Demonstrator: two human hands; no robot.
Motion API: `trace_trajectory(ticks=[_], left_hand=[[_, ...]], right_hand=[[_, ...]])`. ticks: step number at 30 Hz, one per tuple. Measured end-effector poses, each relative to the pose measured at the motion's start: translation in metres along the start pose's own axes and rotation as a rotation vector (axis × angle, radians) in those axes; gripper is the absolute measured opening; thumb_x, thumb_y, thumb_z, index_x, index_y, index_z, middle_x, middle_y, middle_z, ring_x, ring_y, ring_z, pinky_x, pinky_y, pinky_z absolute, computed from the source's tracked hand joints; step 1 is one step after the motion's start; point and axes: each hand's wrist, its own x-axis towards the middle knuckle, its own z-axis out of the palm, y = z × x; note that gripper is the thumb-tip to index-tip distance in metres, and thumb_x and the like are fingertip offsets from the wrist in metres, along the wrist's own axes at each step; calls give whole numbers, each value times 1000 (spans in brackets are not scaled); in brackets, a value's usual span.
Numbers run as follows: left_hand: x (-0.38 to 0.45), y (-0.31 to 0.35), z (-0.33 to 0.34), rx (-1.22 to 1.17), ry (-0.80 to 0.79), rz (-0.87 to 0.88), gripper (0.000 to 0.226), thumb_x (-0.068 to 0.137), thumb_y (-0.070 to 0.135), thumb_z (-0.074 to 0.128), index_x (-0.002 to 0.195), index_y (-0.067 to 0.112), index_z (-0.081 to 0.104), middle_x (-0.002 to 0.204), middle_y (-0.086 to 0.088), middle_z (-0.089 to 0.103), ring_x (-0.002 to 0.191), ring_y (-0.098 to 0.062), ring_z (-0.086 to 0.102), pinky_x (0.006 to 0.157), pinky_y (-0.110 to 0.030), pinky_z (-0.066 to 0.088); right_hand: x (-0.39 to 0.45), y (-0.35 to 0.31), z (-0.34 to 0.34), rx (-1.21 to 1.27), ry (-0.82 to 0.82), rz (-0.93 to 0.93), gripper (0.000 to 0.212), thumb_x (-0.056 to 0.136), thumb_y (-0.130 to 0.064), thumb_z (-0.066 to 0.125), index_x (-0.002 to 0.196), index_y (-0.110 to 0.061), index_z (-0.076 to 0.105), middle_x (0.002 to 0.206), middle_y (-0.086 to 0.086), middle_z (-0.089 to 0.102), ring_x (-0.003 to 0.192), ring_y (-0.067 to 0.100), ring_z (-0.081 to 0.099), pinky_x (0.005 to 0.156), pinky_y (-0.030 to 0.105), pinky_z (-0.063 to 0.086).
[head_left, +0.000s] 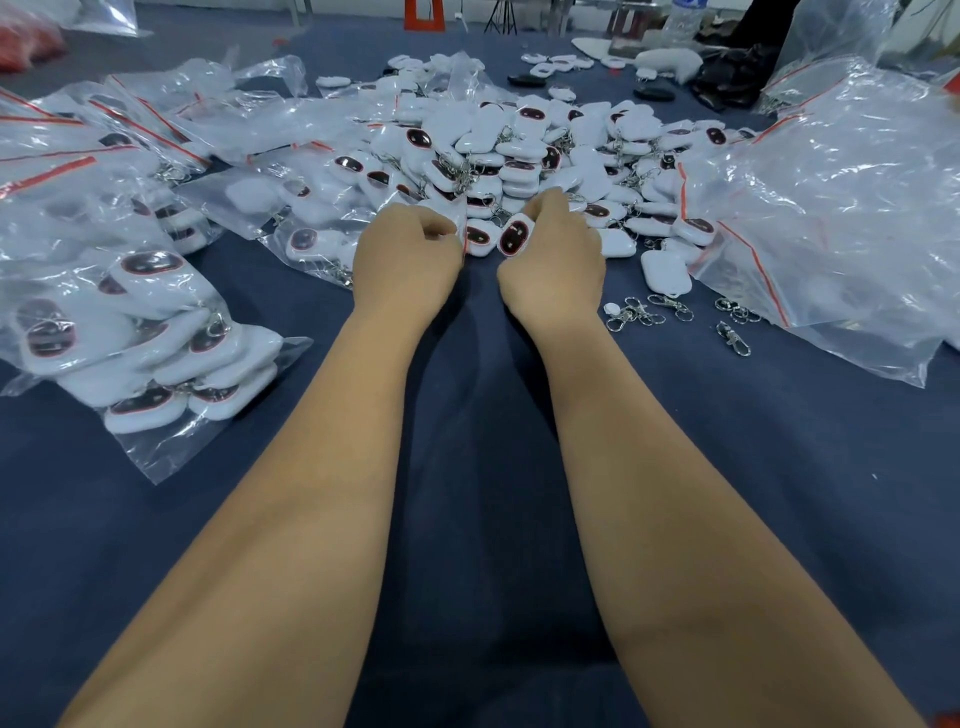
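Dark blue cloth-covered table (467, 467), heap of white key fobs (545, 150), filled clear bags (130, 332), loose metal clasps (670, 306)

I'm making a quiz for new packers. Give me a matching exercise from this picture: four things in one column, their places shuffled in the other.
1. white key fob
2. small clear bag
3. loose metal clasps
4. filled bag

A. on the cloth, right of the right hand
B. pinched by the left hand
C. left of the left forearm
D. gripped by the right hand

Pairs: 1-D, 2-B, 3-A, 4-C
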Motion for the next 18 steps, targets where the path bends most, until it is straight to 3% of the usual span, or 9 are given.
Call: trace_trajectory(ticks=[4,7,10,13,16,18], left_hand=[[0,0,0,-81,1,-31,35,86,9,49,111,19,72,94,6,65,91,-15,60,80,-26,47],[2,0,1,-134,-18,-19,37,85,3,47,108,16,73,88,0,65,83,-19,59,80,-32,51],[1,1,3,-194,-55,-21,27,82,5,46,86,13,71,65,5,56,64,-14,47,62,-28,41],[-1,3,3,-287,-30,-67,21,83,11,44,65,8,52,56,3,41,61,-17,36,60,-31,32],[-1,4,3,-331,-32,-90,22,83,11,43,61,12,46,59,0,40,64,-18,35,62,-33,30],[0,3,2,-310,-64,-103,26,81,6,42,65,19,58,59,5,49,66,-18,43,65,-28,36]], right_hand=[[-1,-3,4,170,30,-64,31,84,-6,57,113,-15,49,100,1,62,94,24,56,73,34,44],[-3,-10,7,458,47,-49,23,85,-16,67,102,-21,53,88,-10,60,81,11,57,64,24,43],[-5,-15,11,688,-4,-21,20,85,-18,71,101,-18,58,92,2,68,84,18,64,72,27,51],[-3,-16,14,791,-70,25,16,88,-13,66,96,-23,57,99,11,70,91,26,67,84,42,56],[-2,-14,13,847,-81,37,19,88,-4,62,101,-18,58,97,10,71,88,24,67,85,44,57],[-2,-14,11,899,-76,-8,20,89,-2,62,100,-18,59,90,4,73,82,16,67,79,36,57]])
